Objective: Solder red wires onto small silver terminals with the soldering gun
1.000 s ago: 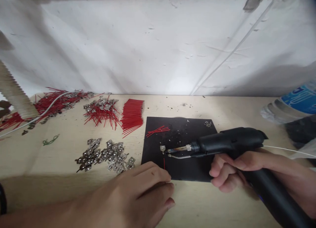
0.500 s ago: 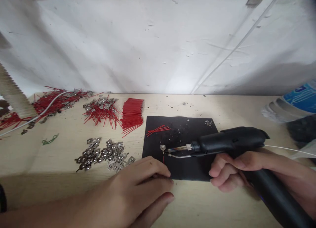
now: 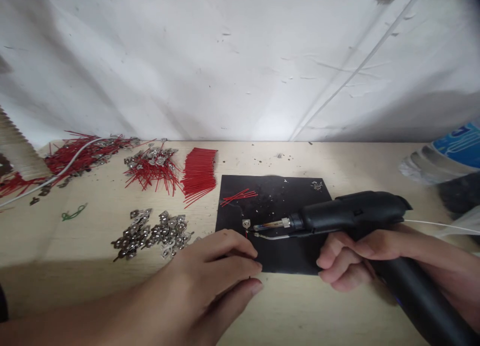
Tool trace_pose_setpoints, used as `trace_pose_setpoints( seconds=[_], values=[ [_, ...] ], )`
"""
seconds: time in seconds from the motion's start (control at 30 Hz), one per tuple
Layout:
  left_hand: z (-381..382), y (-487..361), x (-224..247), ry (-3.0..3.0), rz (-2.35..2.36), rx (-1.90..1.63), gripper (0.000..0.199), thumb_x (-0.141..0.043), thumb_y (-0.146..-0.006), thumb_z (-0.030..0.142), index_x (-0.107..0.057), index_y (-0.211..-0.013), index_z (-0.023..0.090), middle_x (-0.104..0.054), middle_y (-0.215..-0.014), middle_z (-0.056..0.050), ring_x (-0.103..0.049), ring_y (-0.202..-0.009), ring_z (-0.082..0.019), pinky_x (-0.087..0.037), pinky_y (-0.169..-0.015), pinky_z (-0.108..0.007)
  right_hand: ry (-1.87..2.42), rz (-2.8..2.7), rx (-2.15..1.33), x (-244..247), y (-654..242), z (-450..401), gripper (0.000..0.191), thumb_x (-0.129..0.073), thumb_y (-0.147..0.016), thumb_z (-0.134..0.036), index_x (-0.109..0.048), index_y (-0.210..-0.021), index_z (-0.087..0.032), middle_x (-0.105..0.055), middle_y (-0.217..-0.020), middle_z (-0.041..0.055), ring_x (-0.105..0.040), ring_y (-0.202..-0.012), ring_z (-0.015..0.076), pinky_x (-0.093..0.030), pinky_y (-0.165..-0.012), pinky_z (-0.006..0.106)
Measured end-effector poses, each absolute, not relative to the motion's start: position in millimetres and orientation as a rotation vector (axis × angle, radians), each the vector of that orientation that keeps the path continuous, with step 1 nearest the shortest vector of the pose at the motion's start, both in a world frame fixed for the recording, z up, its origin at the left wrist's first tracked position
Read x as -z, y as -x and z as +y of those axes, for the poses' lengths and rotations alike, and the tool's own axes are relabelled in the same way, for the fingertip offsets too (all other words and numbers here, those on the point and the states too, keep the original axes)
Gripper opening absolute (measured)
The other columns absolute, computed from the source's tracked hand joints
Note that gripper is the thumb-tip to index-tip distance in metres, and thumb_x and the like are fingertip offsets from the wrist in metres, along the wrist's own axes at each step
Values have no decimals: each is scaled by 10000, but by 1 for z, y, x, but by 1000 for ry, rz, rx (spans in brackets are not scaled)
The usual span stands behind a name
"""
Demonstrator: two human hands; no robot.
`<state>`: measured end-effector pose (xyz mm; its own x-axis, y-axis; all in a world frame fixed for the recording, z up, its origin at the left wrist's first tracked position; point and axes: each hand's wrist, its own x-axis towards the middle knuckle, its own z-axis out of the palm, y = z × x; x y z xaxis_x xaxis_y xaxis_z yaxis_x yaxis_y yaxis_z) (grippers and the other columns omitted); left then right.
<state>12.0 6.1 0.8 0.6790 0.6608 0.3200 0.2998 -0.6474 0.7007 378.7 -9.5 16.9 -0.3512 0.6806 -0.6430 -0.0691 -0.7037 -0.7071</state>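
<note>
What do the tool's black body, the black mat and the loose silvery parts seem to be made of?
Black body: probably plastic; satin, moulded-looking contours.
Silvery parts: likely metal, polished, given bright highlights.
Black mat: dull, flat; rubber or plastic, unclear.

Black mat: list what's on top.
The black mat bears red wires, a metal clip and pale bits. The left hand covers its near-left corner, the soldering tool part of its right; anything beneath is hidden.

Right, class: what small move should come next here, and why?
Perhaps ease the red wire in the left hand slightly toward the metal piece beside the tip of the soldering iron: wire and piece look close, but whether they touch is too small to tell.
</note>
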Motion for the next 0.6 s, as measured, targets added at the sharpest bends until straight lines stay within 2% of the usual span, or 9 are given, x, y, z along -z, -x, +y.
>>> trace_pose_setpoints(
  seconds=[0.13,0.27,0.47,0.6],
  values=[
    [6,-11,1,-2277,716,-770,160,-765,-1266,133,-898,-1231,214,-889,-1253,-13,-895,-1114,-36,-661,-1067,10,1377,-819,-2080,-21,-376,-11,296,-846,-1125,-338,-1083,-1115,-160,-1026,-1137,128,-960,-1186,319,-771,-1061,321],
    [5,-10,2,-2284,704,-774,158,-757,-1273,134,-897,-1265,208,-887,-1270,-22,-895,-1126,-42,-663,-1085,5,1385,-838,-2063,-23,-375,-11,311,-801,-1150,-294,-1083,-1112,-169,-1024,-1146,129,-958,-1170,313,-773,-1065,333],
    [7,-12,-1,-2272,718,-770,170,-759,-1264,119,-898,-1222,208,-892,-1230,-22,-902,-1074,-49,-679,-1022,-11,1391,-828,-2081,-21,-377,-9,291,-847,-1134,-333,-1085,-1118,-166,-1025,-1136,128,-953,-1170,311,-766,-1073,330],
    [8,-13,0,-2276,699,-776,162,-770,-1252,109,-902,-1249,202,-896,-1238,-33,-908,-1091,-59,-685,-1031,-15,1393,-829,-2087,-19,-379,-8,267,-934,-1085,-395,-1086,-1105,-177,-1024,-1126,132,-951,-1167,326,-765,-1075,351]
  ],
)
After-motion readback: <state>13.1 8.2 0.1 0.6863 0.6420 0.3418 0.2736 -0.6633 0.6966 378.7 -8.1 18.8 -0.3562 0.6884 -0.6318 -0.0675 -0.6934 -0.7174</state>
